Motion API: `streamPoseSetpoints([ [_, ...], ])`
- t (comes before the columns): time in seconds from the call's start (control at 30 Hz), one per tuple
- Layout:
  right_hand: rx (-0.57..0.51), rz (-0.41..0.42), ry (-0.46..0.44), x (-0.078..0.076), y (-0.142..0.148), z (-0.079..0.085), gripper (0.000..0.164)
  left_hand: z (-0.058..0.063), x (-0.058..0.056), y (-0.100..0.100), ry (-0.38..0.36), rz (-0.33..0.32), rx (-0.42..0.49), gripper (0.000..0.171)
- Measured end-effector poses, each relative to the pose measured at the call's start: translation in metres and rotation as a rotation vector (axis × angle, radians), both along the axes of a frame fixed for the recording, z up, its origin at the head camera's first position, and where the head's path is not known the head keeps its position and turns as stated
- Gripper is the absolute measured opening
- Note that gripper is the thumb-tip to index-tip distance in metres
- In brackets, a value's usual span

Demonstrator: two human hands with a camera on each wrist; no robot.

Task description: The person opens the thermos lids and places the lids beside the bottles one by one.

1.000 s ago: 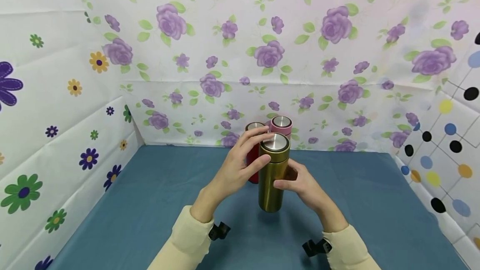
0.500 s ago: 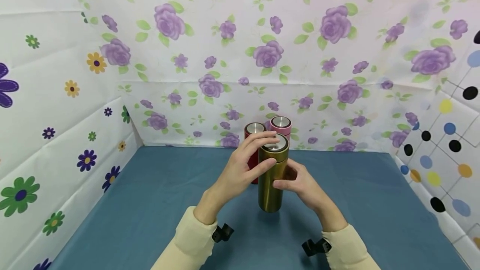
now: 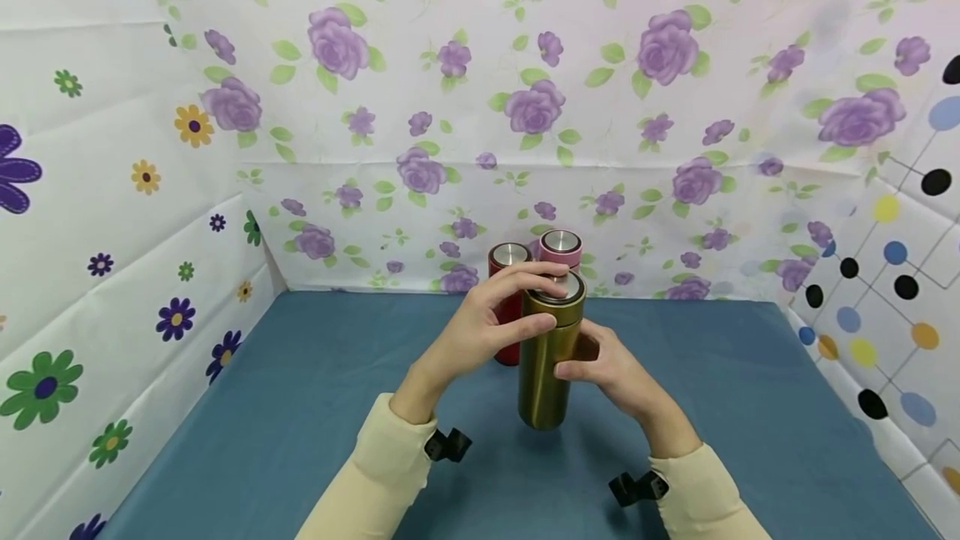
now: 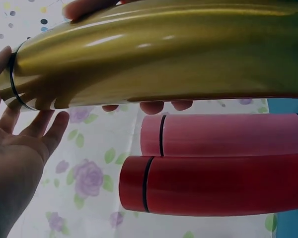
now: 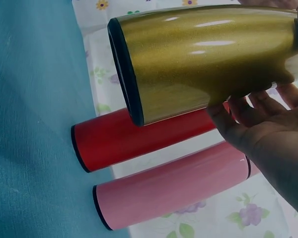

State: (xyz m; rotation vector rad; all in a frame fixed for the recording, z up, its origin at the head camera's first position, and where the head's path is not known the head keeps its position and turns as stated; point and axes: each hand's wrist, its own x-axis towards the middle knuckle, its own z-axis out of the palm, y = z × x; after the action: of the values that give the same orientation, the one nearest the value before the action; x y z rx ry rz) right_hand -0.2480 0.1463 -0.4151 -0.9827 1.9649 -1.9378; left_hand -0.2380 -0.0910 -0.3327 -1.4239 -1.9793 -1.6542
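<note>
A gold thermos flask (image 3: 543,390) with a steel-topped lid is held by both hands near the middle of the table, leaning slightly right at the top. My left hand (image 3: 480,327) grips its lid from the left, fingers over the top and thumb on the near side. Lower down, my right hand (image 3: 615,373) holds the body from the right, thumb in front and fingers behind. In the right wrist view the flask's black base (image 5: 125,72) shows in full. Behind it stand a red thermos (image 3: 510,352), partly covered by my left hand, and a pink thermos (image 3: 561,250).
A blue cloth (image 3: 330,432) covers the table. Behind it hangs a white sheet with purple roses (image 3: 420,169), close to the red and pink flasks. Patterned sheets also line the left and right sides. Each wrist carries a small black camera mount.
My left hand has moved right, its fingers reaching farther across the lid. The gold thermos has shifted slightly right, its top leaning a little more, with my right hand following.
</note>
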Motion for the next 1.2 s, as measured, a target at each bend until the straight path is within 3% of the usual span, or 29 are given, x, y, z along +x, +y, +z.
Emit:
streamPoseSetpoints([
  [0.5,-0.006,-0.030,0.041,0.005,0.000,0.006,0.049,0.002,0.002,0.010,0.053,-0.005,0.114,0.030],
  [0.8,-0.009,-0.088,0.048,0.009,-0.004,0.007,0.049,0.004,0.001,0.012,0.037,-0.025,0.163,0.032],
  [1.2,-0.034,-0.131,0.047,0.009,-0.009,0.005,0.052,-0.001,-0.001,0.016,0.076,0.058,0.246,0.034],
])
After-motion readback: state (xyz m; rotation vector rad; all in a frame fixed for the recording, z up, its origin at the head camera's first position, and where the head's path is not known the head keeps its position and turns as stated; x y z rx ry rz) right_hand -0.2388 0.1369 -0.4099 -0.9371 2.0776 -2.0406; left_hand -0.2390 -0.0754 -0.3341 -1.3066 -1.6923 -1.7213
